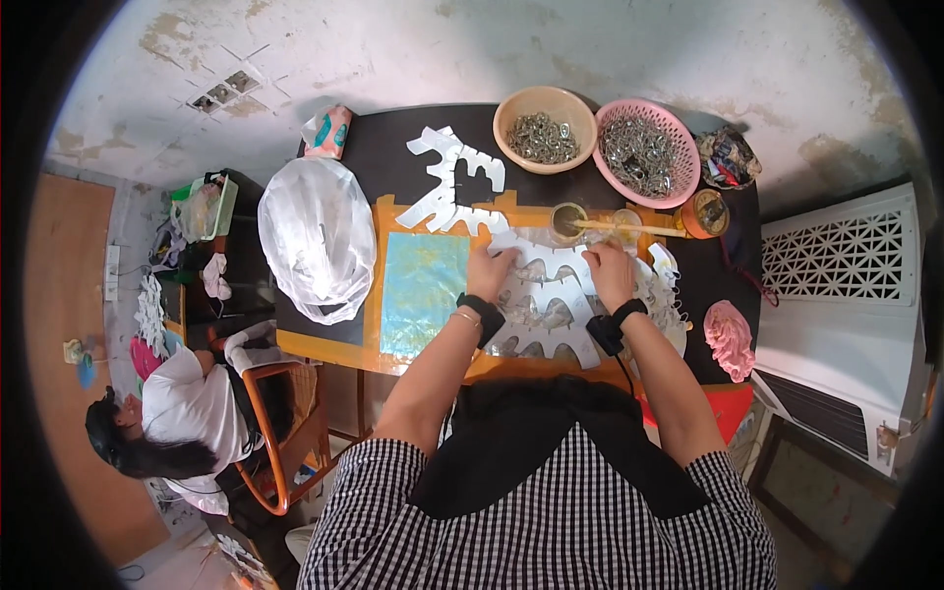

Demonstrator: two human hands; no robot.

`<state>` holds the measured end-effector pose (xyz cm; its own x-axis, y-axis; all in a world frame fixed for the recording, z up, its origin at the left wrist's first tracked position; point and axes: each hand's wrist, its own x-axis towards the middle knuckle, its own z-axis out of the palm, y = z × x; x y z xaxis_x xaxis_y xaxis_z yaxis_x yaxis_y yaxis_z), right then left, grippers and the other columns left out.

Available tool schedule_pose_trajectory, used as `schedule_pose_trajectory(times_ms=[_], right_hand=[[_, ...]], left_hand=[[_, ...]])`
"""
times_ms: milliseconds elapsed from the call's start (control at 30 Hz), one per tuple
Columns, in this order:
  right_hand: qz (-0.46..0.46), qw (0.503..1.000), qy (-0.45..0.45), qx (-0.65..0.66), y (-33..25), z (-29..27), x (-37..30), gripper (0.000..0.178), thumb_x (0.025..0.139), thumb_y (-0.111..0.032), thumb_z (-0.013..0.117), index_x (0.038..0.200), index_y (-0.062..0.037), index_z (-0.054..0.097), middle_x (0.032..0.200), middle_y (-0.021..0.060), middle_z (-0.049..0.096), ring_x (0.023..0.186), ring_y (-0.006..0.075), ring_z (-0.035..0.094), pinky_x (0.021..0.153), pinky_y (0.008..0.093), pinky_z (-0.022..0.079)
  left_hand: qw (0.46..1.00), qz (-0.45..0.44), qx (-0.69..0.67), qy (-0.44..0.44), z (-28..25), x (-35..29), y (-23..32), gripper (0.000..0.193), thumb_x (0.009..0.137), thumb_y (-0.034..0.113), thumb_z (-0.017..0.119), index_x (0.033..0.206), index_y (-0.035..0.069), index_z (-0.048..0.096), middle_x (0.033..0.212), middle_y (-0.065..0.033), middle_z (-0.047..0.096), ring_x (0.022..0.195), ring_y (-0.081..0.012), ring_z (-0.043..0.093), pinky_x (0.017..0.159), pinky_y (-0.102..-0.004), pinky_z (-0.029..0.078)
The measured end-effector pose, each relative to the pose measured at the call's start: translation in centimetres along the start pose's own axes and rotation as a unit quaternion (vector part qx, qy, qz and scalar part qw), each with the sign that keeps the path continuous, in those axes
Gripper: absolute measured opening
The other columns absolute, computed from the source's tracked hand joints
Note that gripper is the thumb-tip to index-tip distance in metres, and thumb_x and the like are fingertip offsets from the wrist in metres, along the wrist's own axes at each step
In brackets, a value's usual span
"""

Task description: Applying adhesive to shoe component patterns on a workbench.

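the left hand (492,269) and right hand (612,275) each pinch one end of a white scalloped strip (539,259) at mid worktop (379,157), grip closed on it. a jar (567,218) and wooden stick (639,229) crowd its far edge, with a beige bowl (543,101) and pink basket (686,149) beyond; white cutouts (433,204), a blue sheet (423,295) and a plastic bag (317,236) lie to the left.

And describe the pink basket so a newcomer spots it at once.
Find the dark table's far edge, right of centre. Shiny metal pieces lie in a beige bowl and, to its right, the pink basket; its wall is full of holes, while the bowl's is plain.
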<state>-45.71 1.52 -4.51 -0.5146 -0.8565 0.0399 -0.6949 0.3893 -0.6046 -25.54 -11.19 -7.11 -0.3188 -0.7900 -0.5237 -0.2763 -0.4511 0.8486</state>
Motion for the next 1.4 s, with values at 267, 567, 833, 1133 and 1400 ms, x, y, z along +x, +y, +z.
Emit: schedule_pose_trajectory(times_ms=[267, 567, 833, 1133, 1400], right_hand=[[-0.025, 0.992, 0.028, 0.123, 0.5, -0.3, -1.0, 0.010, 0.084, -0.010, 0.065, 0.089, -0.0041, 0.059, 0.087, 0.0179, 0.061, 0.076, 0.0370, 0.061, 0.068, 0.0434, 0.048], [0.024, 0.978, -0.200, 0.050, 2.1, -3.7, -12.4, 0.025, 0.073, -0.017, 0.076, 0.082, -0.0067, 0.055, 0.075, 0.0085, 0.058, 0.072, 0.0275, 0.058, 0.063, 0.0375, 0.045], [-0.050, 0.965, -0.207, 0.154, 2.0, -2.2, -12.6, 0.029, 0.065, 0.003, 0.074, 0.084, -0.0023, 0.052, 0.076, 0.0092, 0.053, 0.066, 0.0239, 0.053, 0.060, 0.0364, 0.043], [-0.004, 0.937, -0.281, 0.209, 3.2, -3.3, -13.4, 0.025, 0.068, 0.000, 0.074, 0.090, -0.0029, 0.062, 0.078, 0.0069, 0.058, 0.070, 0.0189, 0.057, 0.064, 0.0312, 0.047], [0.009, 0.992, -0.110, 0.061, 0.0, -3.4, -9.5, 0.023, 0.079, -0.022, 0.071, 0.089, -0.0037, 0.061, 0.084, 0.0126, 0.061, 0.076, 0.0307, 0.060, 0.066, 0.0398, 0.046]], left_hand=[[0.973, 0.168, 0.141, 0.073, -1.7, -2.5, 0.0, 0.039, 0.075, 0.011, 0.072, 0.108, -0.002, 0.053, 0.089, -0.0145, 0.064, 0.077, -0.0242, 0.064, 0.070, -0.0352, 0.051], [0.865, 0.239, 0.441, -0.006, -5.6, -13.0, -4.8, 0.038, 0.071, 0.011, 0.075, 0.105, 0.005, 0.059, 0.100, -0.0160, 0.059, 0.095, -0.0351, 0.057, 0.082, -0.0415, 0.048], [0.904, 0.212, 0.372, 0.006, -5.2, -13.6, -6.6, 0.032, 0.074, 0.005, 0.074, 0.102, 0.005, 0.058, 0.094, -0.0149, 0.062, 0.082, -0.0297, 0.063, 0.072, -0.0371, 0.052], [0.948, 0.053, 0.306, -0.066, -7.6, -14.8, -5.9, 0.035, 0.070, 0.024, 0.082, 0.087, 0.002, 0.059, 0.079, -0.0116, 0.067, 0.071, -0.0268, 0.065, 0.068, -0.0349, 0.051], [0.863, 0.278, 0.398, 0.138, -5.0, -11.5, -1.5, 0.033, 0.078, 0.022, 0.073, 0.099, 0.003, 0.057, 0.096, -0.0168, 0.058, 0.095, -0.0343, 0.057, 0.077, -0.0430, 0.048]])
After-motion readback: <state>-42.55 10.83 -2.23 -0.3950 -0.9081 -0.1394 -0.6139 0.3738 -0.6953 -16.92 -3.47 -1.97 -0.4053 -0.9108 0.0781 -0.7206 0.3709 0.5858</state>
